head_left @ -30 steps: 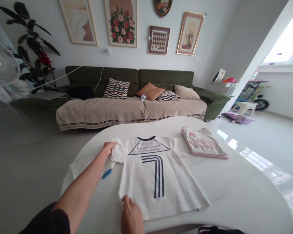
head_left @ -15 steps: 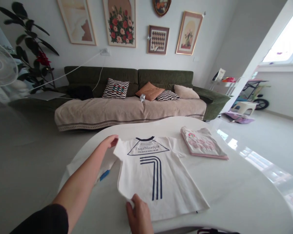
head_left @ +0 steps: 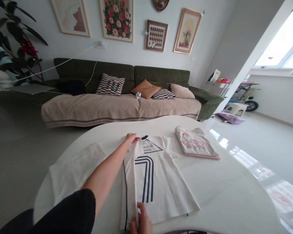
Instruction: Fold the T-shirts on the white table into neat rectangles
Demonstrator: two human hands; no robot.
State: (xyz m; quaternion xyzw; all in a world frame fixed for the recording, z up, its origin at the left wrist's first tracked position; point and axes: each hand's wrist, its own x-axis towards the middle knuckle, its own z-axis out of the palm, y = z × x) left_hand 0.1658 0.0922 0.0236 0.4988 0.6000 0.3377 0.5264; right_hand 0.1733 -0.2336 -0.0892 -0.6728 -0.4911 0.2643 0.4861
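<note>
A white T-shirt (head_left: pixel 161 182) with dark stripes forming a 7 lies back side up on the white table (head_left: pixel 224 191). Its left side is folded inward over the printed back, showing a dark side stripe. At the shoulder and sleeve, my left hand (head_left: pixel 132 139) pinches the folded cloth, arm stretched forward. My right hand (head_left: pixel 142 221) grips the folded edge close to the hem, at the bottom of the view. The right sleeve lies spread flat. To the right of the shirt rests a folded stack of white and pink clothes (head_left: pixel 197 143).
Another white garment (head_left: pixel 73 172) lies on the table's left, partly behind my left arm. Beyond the table stands a green sofa (head_left: pixel 161 73) with a beige cover and several cushions. A plant (head_left: pixel 17 35) is at the far left, and a small white stool (head_left: pixel 235 109) at the right.
Both hands have brought the shirt's left side inward to the right, covering part of the lettering. The view has shifted, showing more of the garment at left.
</note>
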